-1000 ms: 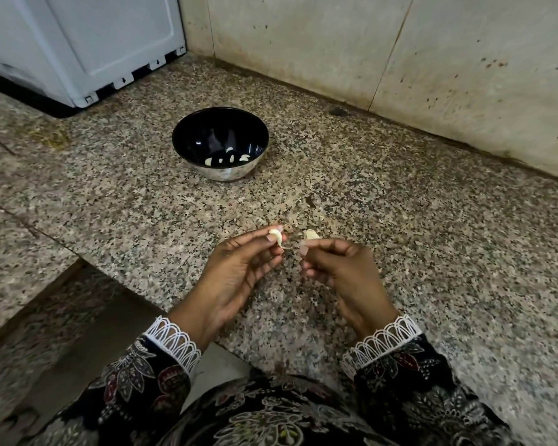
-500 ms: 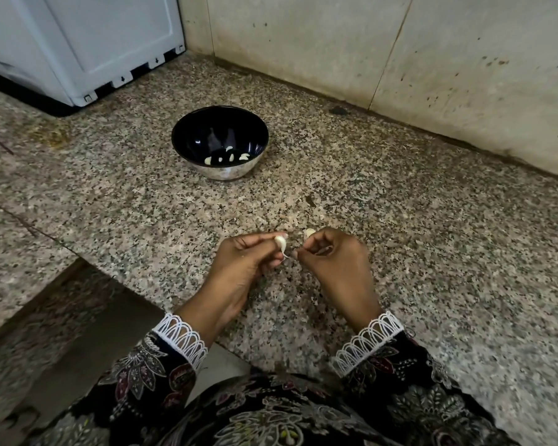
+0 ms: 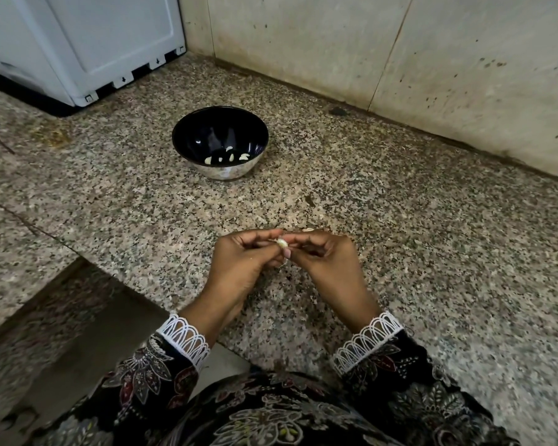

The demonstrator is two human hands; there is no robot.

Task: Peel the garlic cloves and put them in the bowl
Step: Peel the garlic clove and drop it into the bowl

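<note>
In the bowl [image 3: 187,136], five peeled cloves [image 3: 227,158].

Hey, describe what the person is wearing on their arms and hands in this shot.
Both arms wear long dark sleeves printed with flowers and leaves in grey, white and dark red. Each sleeve ends in a white lace cuff of looped scallops at the wrist. The left hand and right hand are bare; no rings, bangles or gloves show.
</note>
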